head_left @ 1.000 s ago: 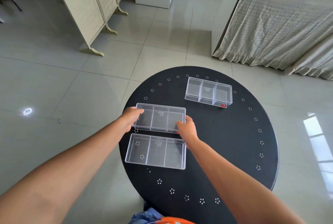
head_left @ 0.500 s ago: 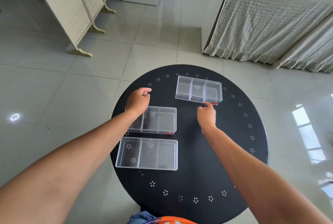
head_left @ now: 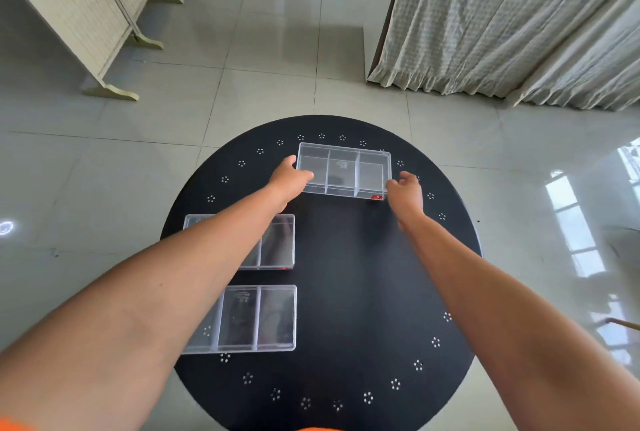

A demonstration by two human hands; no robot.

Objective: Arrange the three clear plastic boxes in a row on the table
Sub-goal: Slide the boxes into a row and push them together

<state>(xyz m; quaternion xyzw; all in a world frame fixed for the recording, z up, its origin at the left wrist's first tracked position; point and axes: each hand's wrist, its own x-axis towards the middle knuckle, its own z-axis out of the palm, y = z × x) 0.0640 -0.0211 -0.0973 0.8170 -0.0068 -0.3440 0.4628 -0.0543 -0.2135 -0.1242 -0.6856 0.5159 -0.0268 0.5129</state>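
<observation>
My left hand (head_left: 289, 178) touches the left end of the far clear plastic box with three sections (head_left: 344, 171), fingers curled on its edge. My right hand (head_left: 406, 188) is at the right end, fingers bent and loose; I think it just touches the corner, but I cannot be sure. This box sits at the back of the round black worktop (head_left: 363, 274). The middle clear plastic box (head_left: 277, 241) and the near clear plastic box (head_left: 258, 318) lie on the left, partly under my left arm.
</observation>
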